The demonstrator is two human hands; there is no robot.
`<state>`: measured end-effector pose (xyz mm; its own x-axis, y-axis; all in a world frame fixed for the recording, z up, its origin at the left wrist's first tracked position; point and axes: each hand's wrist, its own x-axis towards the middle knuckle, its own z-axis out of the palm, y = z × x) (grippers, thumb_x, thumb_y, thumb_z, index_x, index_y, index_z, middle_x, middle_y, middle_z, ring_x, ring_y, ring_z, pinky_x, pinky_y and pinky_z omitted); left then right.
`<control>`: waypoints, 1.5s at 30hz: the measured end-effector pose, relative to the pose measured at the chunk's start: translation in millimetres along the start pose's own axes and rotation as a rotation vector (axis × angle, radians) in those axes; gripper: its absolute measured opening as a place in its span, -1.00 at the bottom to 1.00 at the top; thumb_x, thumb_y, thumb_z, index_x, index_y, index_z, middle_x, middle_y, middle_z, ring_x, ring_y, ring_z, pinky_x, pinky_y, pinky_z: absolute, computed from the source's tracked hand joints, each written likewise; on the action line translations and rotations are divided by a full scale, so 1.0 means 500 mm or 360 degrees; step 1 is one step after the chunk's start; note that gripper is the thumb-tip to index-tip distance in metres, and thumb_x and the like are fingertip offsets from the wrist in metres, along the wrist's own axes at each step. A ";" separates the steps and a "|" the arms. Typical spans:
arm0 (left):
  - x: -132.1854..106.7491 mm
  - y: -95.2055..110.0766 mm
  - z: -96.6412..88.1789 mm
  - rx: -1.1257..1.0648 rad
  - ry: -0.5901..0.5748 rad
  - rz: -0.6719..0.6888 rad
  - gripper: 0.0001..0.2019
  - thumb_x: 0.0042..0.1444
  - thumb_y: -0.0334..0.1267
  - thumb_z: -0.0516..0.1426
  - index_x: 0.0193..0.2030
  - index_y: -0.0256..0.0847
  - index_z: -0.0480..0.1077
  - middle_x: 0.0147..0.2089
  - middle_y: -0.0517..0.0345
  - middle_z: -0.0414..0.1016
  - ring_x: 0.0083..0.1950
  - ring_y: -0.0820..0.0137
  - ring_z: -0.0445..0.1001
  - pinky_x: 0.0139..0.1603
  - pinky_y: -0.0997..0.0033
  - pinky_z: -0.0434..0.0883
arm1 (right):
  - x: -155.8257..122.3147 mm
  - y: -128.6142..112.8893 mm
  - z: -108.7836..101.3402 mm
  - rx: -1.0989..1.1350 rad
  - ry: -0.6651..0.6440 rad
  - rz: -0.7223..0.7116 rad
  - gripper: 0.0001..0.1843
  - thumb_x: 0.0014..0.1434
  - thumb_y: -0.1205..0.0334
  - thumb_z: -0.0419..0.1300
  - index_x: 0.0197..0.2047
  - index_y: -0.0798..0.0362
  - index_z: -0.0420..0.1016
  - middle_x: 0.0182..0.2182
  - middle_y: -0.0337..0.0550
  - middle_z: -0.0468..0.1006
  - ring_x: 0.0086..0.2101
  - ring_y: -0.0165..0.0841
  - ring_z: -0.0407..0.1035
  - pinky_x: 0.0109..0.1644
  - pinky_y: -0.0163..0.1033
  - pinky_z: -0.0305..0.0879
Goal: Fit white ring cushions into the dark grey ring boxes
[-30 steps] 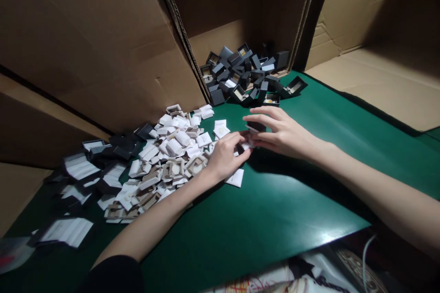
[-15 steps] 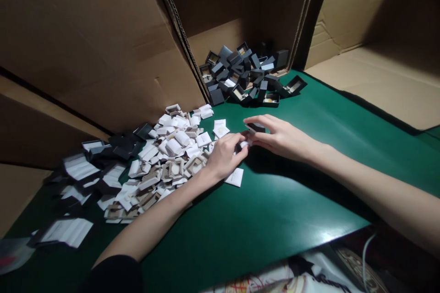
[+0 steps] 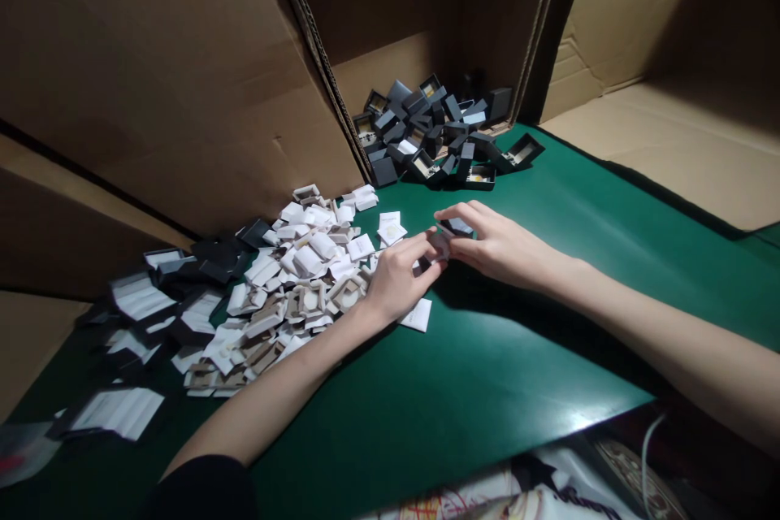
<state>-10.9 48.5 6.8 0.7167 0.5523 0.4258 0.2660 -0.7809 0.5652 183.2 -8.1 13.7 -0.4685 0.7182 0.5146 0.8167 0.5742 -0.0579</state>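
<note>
Both hands meet over the green table (image 3: 536, 366). My right hand (image 3: 496, 237) is closed round a small black box (image 3: 458, 225), fingers on its far side and thumb on the near side. My left hand (image 3: 399, 272) is closed against the box's left end, its fingertips pinching a small pale piece (image 3: 439, 245) that is mostly hidden by the fingers. I cannot tell whether that piece is inside the box or only touching it. A flat white card (image 3: 418, 314) lies just below my left hand, and other white cards (image 3: 391, 229) lie beyond it.
Left of my hands is a heap of white card inserts (image 3: 310, 256). Black boxes (image 3: 439, 126) are piled at the back inside a cardboard enclosure (image 3: 390, 57). Black sleeves with white paper (image 3: 143, 296) lie far left. A printed bag (image 3: 475, 496) sits below the table edge.
The box in my right hand has tipped slightly, showing more of its lit face. My left fingertips have shifted a little to the right, toward the box.
</note>
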 end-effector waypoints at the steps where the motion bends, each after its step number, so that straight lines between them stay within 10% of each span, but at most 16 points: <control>1: 0.000 0.000 0.000 0.0012 0.0007 -0.0001 -0.95 0.12 -0.39 0.11 -0.35 -0.22 0.34 -0.25 0.13 0.49 -0.20 0.38 0.48 -0.13 0.41 0.38 | 0.000 0.001 0.000 0.0007 0.0004 0.0003 -0.83 0.26 0.30 0.07 -0.29 0.09 0.48 0.04 0.12 0.32 -0.04 -0.14 0.29 -0.15 -0.05 0.45; 22: -0.005 -0.006 0.001 0.0019 0.0003 0.0063 -0.90 0.13 -0.42 0.11 -0.39 -0.21 0.37 -0.24 0.11 0.51 -0.02 0.30 0.50 -0.03 0.35 0.40 | 0.007 -0.016 0.002 -0.0125 0.0123 0.0062 -0.73 0.23 0.29 0.07 -0.47 0.09 0.48 0.00 0.08 0.40 -0.12 -0.19 0.33 -0.17 -0.07 0.43; 36: -0.011 -0.001 0.001 0.0663 -0.0101 0.0372 -0.79 0.27 -0.28 0.03 -0.07 -0.22 0.44 0.00 -0.06 0.44 -0.05 0.28 0.47 -0.08 0.29 0.46 | -0.001 0.026 -0.009 0.0184 -0.0008 -0.0008 -0.78 0.26 0.26 0.08 -0.20 0.07 0.56 0.18 0.03 0.32 0.10 -0.15 0.30 0.06 -0.01 0.40; 45: -0.010 0.016 0.000 0.1022 -0.0246 0.0397 -0.77 0.27 -0.28 -0.01 -0.03 -0.25 0.38 0.03 -0.15 0.35 -0.01 0.19 0.39 -0.09 0.23 0.45 | 0.001 0.006 0.010 0.0082 0.0271 0.0179 -0.84 0.25 0.28 0.10 -0.21 0.03 0.53 0.08 -0.01 0.43 -0.04 -0.20 0.41 -0.08 -0.08 0.45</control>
<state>-12.3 39.4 8.9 0.8766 0.3239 0.3560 0.3756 -0.9228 -0.0854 183.6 -4.2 9.3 -0.3078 0.7046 0.6394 0.8403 0.5165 -0.1646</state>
